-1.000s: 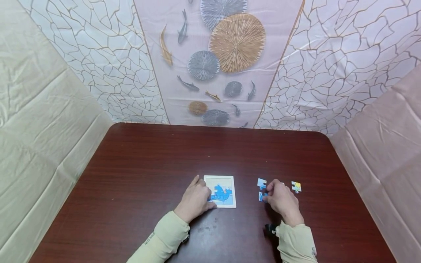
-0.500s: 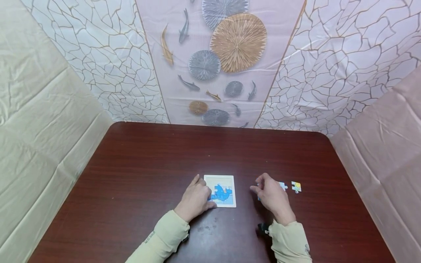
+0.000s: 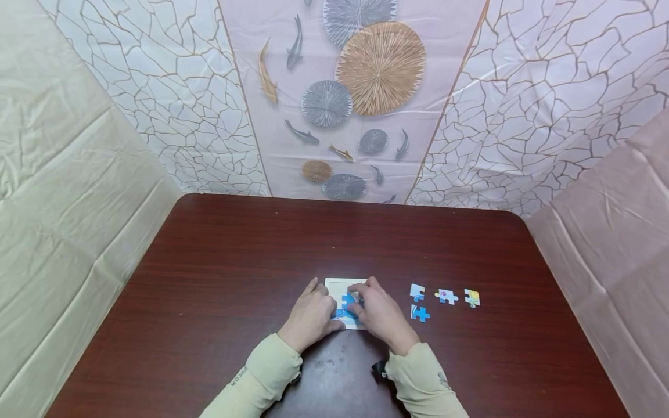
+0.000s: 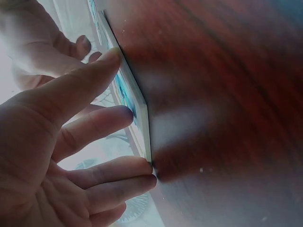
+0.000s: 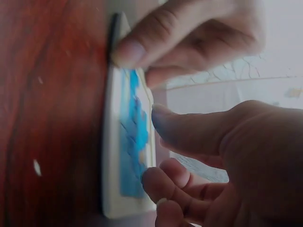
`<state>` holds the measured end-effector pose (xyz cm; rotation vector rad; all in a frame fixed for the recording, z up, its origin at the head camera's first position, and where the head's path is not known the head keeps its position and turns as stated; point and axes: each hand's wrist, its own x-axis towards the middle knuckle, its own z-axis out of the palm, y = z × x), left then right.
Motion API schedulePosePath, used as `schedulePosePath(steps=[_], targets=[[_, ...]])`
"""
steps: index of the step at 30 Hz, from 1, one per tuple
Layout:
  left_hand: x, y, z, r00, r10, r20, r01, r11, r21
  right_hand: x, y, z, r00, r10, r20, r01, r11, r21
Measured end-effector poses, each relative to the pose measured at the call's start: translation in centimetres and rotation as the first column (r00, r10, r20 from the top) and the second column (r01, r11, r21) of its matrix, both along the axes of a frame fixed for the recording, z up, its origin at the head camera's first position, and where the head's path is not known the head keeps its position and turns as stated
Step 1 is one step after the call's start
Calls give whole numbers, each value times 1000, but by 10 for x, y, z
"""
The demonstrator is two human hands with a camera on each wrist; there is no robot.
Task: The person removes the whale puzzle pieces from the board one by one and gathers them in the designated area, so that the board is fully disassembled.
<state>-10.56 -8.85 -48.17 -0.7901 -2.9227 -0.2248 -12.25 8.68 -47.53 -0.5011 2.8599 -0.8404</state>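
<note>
A small jigsaw in a white frame (image 3: 340, 281) lies on the table, with joined blue pieces (image 5: 137, 135) inside. My left hand (image 3: 312, 313) rests at its left side. In the left wrist view, the thumb touches the near edge and the other fingers, nearly straight, reach along the side. Above the right part of the frame is my right hand (image 3: 384, 316), its thumb and fingertips apart. Nothing shows between them in the right wrist view; whether they touch the jigsaw, I cannot tell.
Several loose jigsaw pieces lie right of the frame: a white and blue one (image 3: 416, 291), a blue one (image 3: 420, 313), a pale one with a swirl (image 3: 446, 296) and a yellow one (image 3: 472, 298). Patterned cloth walls (image 3: 340, 116) enclose the brown table (image 3: 235, 249).
My right hand has moved left, from over the loose pieces to over the frame, uncovering those pieces. The left hand has stayed at the frame.
</note>
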Motion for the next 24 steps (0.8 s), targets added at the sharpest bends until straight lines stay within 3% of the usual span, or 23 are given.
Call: schedulePosePath(steps=[8, 24], targets=[[0, 0, -1, 1000, -4, 3, 4, 1000, 15, 0, -6, -7, 998, 6, 67, -6, 1000, 0], [0, 1, -2, 1000, 9, 19, -9, 1000, 9, -7, -4, -7, 997, 54, 53, -53, 998, -15]])
